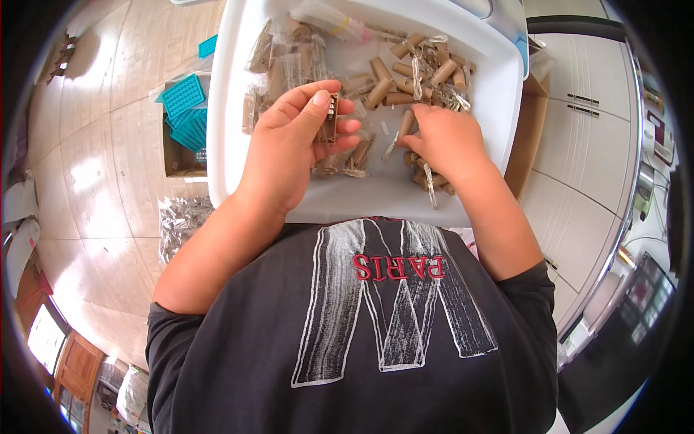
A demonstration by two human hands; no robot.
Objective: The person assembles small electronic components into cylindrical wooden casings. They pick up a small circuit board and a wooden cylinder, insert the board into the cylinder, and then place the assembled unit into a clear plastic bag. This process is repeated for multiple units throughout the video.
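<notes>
A large white plastic bin [221,137] lies in front of me. Over its left half my left hand [293,134] is closed on a small flat packet [329,123], brown with a row of pale and dark bits, held between thumb and fingers. Lower and to the right, my right hand [450,137] pinches a short brown cardboard tube [406,124], from which a pale, thin coiled strand trails. Loose brown tubes [379,94] with similar bundled strands lie around the right hand. Clear bags of tubes [289,61] are heaped beyond the left hand.
On the floor at the left, a cardboard box [173,155] holds teal gridded trays [184,101]. Nearer me lies a clear bag of silvery pieces [184,220]. A clear plastic bag [332,18] sits at the bin's far end. White cabinets [578,137] stand at the right.
</notes>
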